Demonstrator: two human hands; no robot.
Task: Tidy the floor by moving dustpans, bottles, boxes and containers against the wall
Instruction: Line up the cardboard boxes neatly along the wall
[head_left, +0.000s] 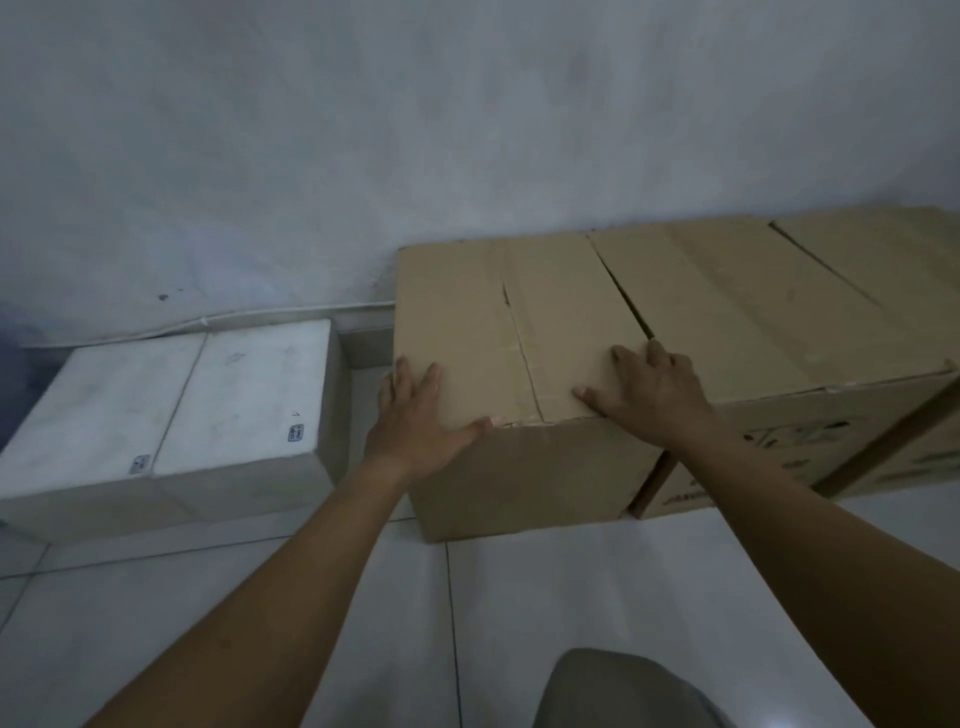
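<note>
A brown cardboard box (498, 322) stands on the tiled floor with its far edge at the wall (363, 156). My left hand (421, 415) lies flat on the box's near left corner, fingers straight over the top and left edge. On the near right part of the box top, my right hand (649, 389) presses with its fingers spread. A second brown box (753, 312) sits tight against its right side, and a third (893, 249) lies further right along the wall.
A lower white box (171, 415) sits to the left, close to the wall, with a narrow gap of floor between it and the brown box. Pale floor tiles (493, 613) stretch toward me. My knee (623, 691) shows at the bottom.
</note>
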